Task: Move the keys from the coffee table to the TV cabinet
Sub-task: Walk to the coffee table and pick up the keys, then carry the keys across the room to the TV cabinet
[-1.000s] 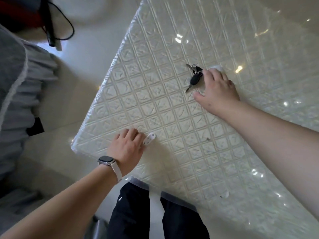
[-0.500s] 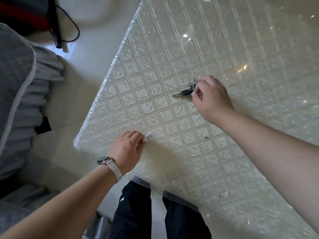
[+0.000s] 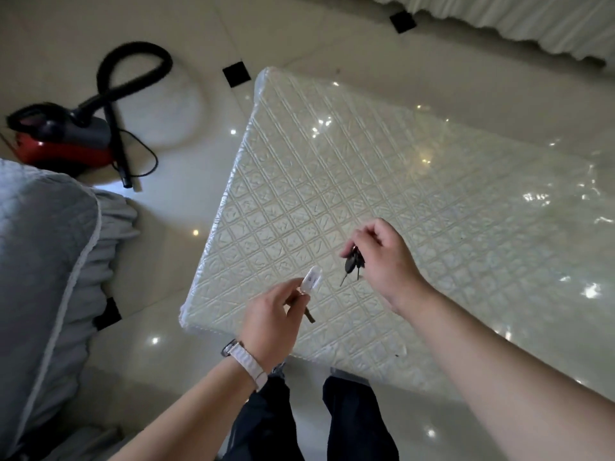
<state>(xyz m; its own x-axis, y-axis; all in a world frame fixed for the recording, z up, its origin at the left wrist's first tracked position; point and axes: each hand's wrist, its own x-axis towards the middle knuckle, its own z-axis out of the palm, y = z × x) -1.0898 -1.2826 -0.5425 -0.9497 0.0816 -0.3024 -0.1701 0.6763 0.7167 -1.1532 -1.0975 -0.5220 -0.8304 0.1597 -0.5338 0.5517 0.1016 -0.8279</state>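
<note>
A dark bunch of keys (image 3: pixel 352 263) is pinched in the right hand (image 3: pixel 382 257) at centre frame, lifted clear of the bench (image 3: pixel 416 194). A white-tagged key (image 3: pixel 307 287) is pinched by the left hand (image 3: pixel 273 322) at lower centre. Both grips should be kept firm during carrying; no TV cabinet is seen.

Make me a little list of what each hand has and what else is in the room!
left hand: holds a white-tagged key, lifted above the table
right hand: fingers pinch a black key bunch, hanging free
coffee table: white quilted-pattern top
wrist: watch on the left arm
floor: red vacuum cleaner with black hose
left edge: grey covered sofa
task stage: keys picked up, not yet at the TV cabinet
</note>
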